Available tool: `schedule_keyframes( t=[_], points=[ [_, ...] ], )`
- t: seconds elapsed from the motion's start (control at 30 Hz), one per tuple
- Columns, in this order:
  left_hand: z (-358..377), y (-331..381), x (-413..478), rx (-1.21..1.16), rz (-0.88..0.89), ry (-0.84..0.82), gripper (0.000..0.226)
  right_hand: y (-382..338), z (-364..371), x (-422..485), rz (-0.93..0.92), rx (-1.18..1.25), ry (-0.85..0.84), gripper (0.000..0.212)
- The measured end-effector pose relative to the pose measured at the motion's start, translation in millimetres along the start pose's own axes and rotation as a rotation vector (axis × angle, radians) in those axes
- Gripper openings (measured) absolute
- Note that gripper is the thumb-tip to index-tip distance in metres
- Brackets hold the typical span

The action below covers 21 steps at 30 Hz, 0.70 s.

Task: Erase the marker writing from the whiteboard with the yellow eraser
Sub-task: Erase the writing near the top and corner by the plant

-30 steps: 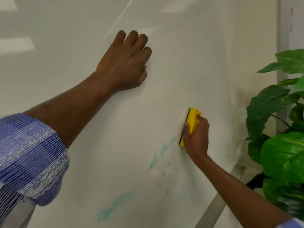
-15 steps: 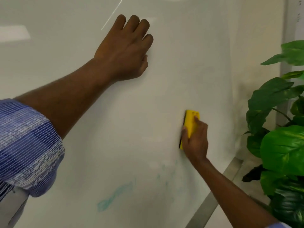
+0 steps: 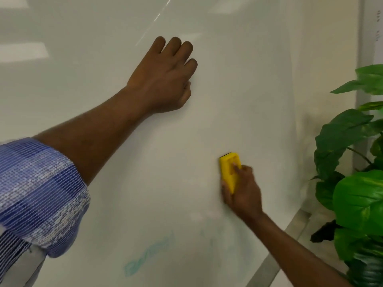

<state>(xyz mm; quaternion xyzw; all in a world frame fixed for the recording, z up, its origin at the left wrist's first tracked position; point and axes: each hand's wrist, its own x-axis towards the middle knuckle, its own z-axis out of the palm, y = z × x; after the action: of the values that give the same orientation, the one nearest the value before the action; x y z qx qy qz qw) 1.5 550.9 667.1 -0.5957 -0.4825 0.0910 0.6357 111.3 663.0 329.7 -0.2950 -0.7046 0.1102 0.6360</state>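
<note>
The whiteboard [image 3: 83, 100] fills most of the view. My right hand [image 3: 242, 193] presses the yellow eraser [image 3: 229, 170] flat against the board at lower right, fingers wrapped over it. Teal marker writing [image 3: 149, 257] remains near the bottom edge, below and left of the eraser, with a faint teal smear [image 3: 215, 239] beside it. My left hand [image 3: 165, 77] rests against the board higher up, fingers curled, holding nothing.
A large-leaved green plant [image 3: 356, 183] stands close to the board's right side. The board's metal frame [image 3: 277, 253] runs diagonally under my right forearm. A pale wall lies behind the plant.
The teal writing just left of the eraser has been wiped away. The eraser stays in my right hand and has shifted slightly left. My left hand has not left the board.
</note>
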Motion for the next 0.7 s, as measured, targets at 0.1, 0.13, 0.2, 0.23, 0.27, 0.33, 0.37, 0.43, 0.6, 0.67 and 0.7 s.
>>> schedule_keyframes(
  t=[0.1,0.13,0.2,0.23,0.27,0.33,0.37,0.43,0.6,0.67,0.7],
  points=[
    [-1,-1,2,-0.017,-0.026,-0.001,0.04,16,-4,35,0.365,0.056,0.104,0.053],
    [-3,-2,3,-0.048,-0.048,0.004,0.043,16,-4,48,0.452,0.099,0.141,0.051],
    [-10,-13,2,-0.087,-0.097,0.029,0.047,2,1,74,0.507,0.186,0.192,0.052],
    [-14,-19,2,-0.091,-0.113,0.047,0.048,-7,2,84,0.471,0.195,0.215,0.052],
    [-19,-29,0,-0.075,-0.125,0.067,0.049,-21,5,94,0.402,0.2,0.235,0.052],
    [-33,-55,-9,-0.025,-0.165,0.096,0.051,-51,6,119,0.245,0.207,0.254,0.052],
    [-40,-68,-14,-0.001,-0.189,0.106,0.051,-63,4,133,0.19,0.186,0.259,0.052],
    [-54,-94,-27,0.03,-0.243,0.11,0.052,-82,-3,166,0.166,0.15,0.277,0.055],
    [-82,-133,-59,0.134,-0.336,0.094,0.05,-132,-16,223,0.168,0.305,0.348,0.052],
    [-88,-137,-72,0.169,-0.364,0.1,0.049,-166,-15,218,0.042,0.308,0.317,0.054],
    [-90,-138,-77,0.185,-0.377,0.102,0.049,-183,-13,209,-0.04,0.285,0.282,0.056]
  ],
)
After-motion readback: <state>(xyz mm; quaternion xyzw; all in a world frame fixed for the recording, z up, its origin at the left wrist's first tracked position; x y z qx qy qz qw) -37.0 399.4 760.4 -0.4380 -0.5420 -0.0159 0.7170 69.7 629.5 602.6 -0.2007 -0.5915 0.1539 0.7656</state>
